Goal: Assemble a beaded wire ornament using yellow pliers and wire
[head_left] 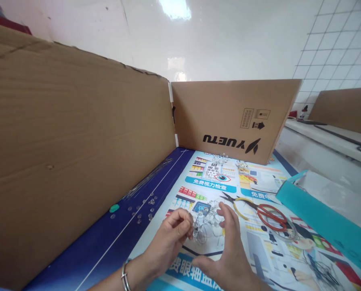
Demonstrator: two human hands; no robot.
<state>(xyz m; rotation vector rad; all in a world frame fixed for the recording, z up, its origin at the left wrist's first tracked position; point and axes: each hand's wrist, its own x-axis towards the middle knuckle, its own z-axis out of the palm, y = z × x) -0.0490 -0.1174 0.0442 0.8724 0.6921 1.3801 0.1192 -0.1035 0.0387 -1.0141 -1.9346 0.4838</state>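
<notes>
Left hand (pixel 173 230) is pressing its fingertips together, any grip on wire being too fine to tell; right hand (pixel 230 250) is spreading open. Between them, at lower centre, a bead-and-wire cluster (pixel 200 233) is showing. A teal box (pixel 326 223) is edging the right; a cardboard panel (pixel 77 133) is walling the left, a blue strip (pixel 116 240) leaving room between panel and left hand.
</notes>
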